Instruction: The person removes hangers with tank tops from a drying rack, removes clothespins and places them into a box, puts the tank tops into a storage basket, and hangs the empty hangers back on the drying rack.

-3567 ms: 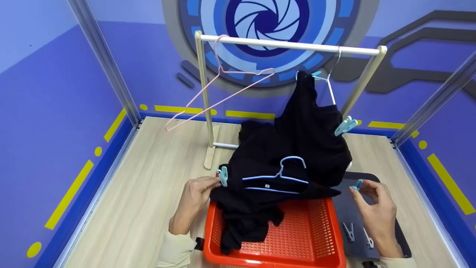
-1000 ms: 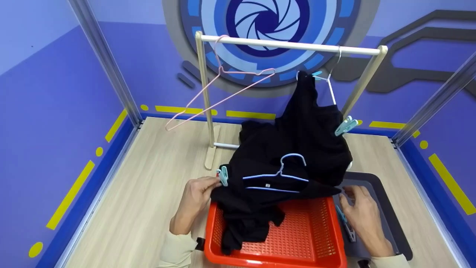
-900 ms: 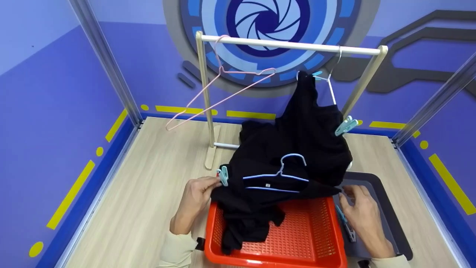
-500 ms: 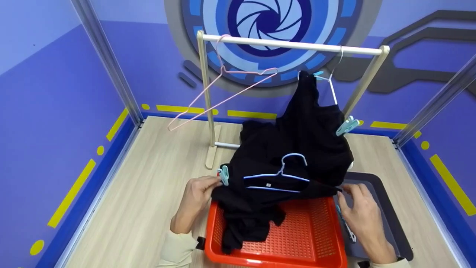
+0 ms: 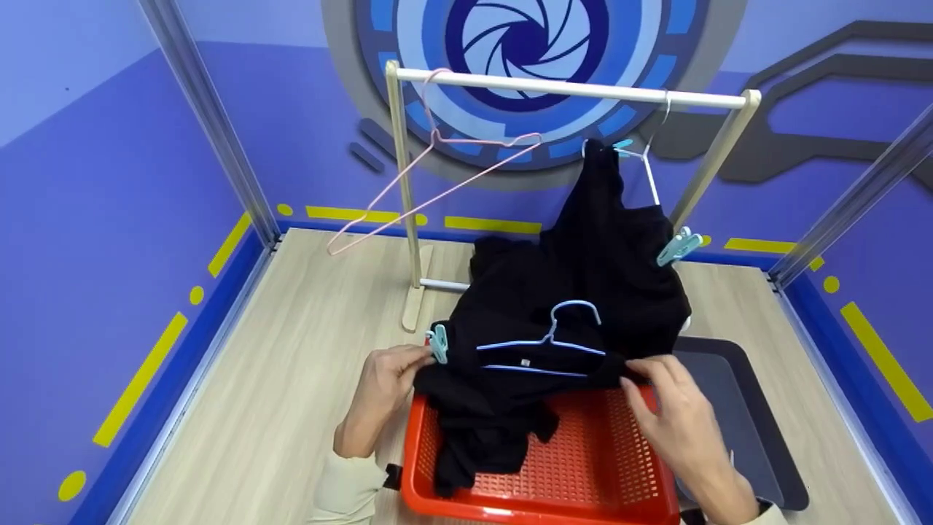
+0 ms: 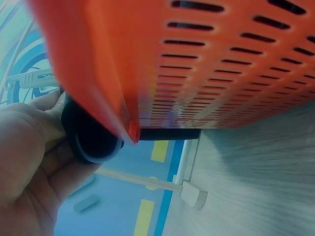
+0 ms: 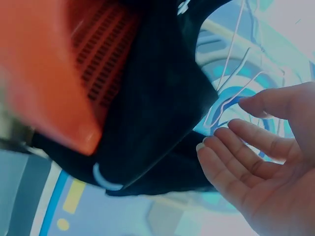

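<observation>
In the head view, a black garment (image 5: 503, 408) lies over a red basket (image 5: 539, 514), with a blue hanger (image 5: 543, 343) inside its neck. My left hand (image 5: 386, 375) pinches the garment's left edge beside a teal clothespin (image 5: 437, 344). In the left wrist view that hand (image 6: 29, 152) has its fingers around the dark cloth (image 6: 91, 135). At the garment's right end, my right hand (image 5: 681, 415) reaches over the basket rim. The right wrist view shows this hand (image 7: 266, 157) with thumb and fingers apart, nothing between them, close to the black cloth (image 7: 157, 103).
Behind stands a wooden rack (image 5: 561, 85) with a pink hanger (image 5: 408, 175) and a second black garment (image 5: 612, 219) on a white hanger (image 5: 651, 179). Another teal clothespin (image 5: 678, 248) clips that garment. A dark grey tray (image 5: 743, 408) lies right of the basket, partly behind my right arm.
Earlier my right hand held a teal clothespin over the tray; it then let go of it and has moved left onto the garment's right end. My left hand has stayed in place.
</observation>
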`<state>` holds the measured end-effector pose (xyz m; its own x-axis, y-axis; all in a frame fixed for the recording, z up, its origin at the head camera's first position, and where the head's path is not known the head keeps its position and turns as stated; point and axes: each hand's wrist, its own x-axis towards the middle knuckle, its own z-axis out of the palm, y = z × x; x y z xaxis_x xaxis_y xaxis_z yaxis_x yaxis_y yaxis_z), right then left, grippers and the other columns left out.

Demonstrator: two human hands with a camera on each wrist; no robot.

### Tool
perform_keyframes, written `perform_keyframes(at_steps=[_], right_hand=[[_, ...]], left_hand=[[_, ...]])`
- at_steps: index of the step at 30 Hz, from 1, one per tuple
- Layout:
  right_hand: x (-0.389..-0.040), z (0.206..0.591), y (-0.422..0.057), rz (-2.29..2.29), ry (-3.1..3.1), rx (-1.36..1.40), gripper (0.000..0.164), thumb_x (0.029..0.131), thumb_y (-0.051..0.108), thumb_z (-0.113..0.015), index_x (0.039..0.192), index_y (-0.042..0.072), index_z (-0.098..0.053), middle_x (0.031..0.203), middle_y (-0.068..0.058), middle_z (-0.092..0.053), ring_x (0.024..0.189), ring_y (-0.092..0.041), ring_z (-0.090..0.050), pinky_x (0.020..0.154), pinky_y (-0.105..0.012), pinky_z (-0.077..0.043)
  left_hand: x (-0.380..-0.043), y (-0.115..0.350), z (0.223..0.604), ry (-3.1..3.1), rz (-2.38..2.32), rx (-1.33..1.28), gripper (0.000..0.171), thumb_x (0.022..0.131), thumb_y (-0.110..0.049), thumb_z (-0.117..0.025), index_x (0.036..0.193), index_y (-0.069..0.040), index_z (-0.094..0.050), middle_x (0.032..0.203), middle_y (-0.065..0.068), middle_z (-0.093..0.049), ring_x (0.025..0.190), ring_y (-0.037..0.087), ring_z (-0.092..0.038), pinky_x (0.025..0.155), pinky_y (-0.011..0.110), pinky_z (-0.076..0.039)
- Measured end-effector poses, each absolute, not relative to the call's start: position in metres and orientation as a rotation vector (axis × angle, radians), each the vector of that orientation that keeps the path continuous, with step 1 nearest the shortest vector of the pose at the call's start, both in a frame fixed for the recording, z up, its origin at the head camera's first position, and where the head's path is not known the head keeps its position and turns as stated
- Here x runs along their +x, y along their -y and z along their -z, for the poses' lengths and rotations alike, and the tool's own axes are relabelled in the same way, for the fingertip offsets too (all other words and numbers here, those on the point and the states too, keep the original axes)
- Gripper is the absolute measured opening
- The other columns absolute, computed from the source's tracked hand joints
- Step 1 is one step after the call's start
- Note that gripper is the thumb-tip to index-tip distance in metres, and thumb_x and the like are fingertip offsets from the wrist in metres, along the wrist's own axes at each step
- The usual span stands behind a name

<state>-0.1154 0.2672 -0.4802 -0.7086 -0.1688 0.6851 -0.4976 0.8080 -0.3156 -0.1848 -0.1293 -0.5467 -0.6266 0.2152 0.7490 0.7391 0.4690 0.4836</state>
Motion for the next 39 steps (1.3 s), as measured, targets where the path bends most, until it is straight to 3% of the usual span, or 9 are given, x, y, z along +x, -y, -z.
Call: perform_keyframes(at_steps=[12,22,39], right_hand=[[-0.121,0.466,-0.22,-0.75,2.324,0.778,0.032,0.085,0.0,-0.087,0.113,0.007,-0.074,0.11,0.0,-0.068,0.102,-0.014,-0.067,0.087,-0.025,-0.053],[-0.132,0.459,-0.181,-0.803,2.261,0.919,0.039,0.083,-0.003,-0.088,0.118,0.006,-0.073,0.116,0.0,-0.068,0.105,-0.018,-0.068,0.088,-0.031,-0.056],[-0.155,0.463,-0.12,-0.921,2.248,1.002,0.037,0.09,0.002,-0.085,0.124,0.001,-0.07,0.123,-0.007,-0.068,0.117,-0.021,-0.066,0.098,-0.036,-0.056]], left_hand=[[-0.184,0.129,0.547,2.123,1.099,-0.765,0.018,0.081,0.009,-0.085,0.095,-0.001,-0.084,0.092,0.008,-0.08,0.083,0.023,-0.078,0.073,0.038,-0.063],[-0.184,0.128,0.548,2.129,1.099,-0.763,0.017,0.081,0.008,-0.085,0.096,-0.002,-0.084,0.093,0.007,-0.08,0.084,0.023,-0.079,0.073,0.039,-0.063],[-0.183,0.128,0.545,2.141,1.113,-0.755,0.017,0.082,0.009,-0.084,0.096,0.0,-0.084,0.093,0.008,-0.08,0.084,0.024,-0.078,0.075,0.037,-0.063]])
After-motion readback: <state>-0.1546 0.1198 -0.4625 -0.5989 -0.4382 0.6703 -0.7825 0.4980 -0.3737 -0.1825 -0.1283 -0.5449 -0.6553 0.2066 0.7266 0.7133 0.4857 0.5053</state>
